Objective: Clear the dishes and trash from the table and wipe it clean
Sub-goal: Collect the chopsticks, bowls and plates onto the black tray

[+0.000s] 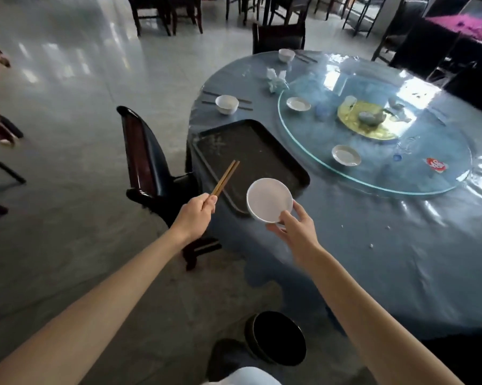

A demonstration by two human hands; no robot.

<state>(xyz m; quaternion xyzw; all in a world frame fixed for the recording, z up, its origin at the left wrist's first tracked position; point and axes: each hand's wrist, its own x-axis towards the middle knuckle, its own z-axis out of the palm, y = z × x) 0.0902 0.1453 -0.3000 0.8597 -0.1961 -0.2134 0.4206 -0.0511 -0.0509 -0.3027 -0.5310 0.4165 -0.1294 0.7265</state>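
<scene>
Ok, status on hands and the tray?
Left hand grips chopsticks. Right hand holds white bowl. Both over the bare tray. Nothing blocking.

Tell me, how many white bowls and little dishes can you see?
5: one in the right hand, two bowls near the table's far edge, two small dishes on the glass turntable. The centre clutter may hide more.

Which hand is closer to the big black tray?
Right. The right hand holds a white dish right over the tray's near corner; the left hand, holding chopsticks, sits just off its edge.
</scene>
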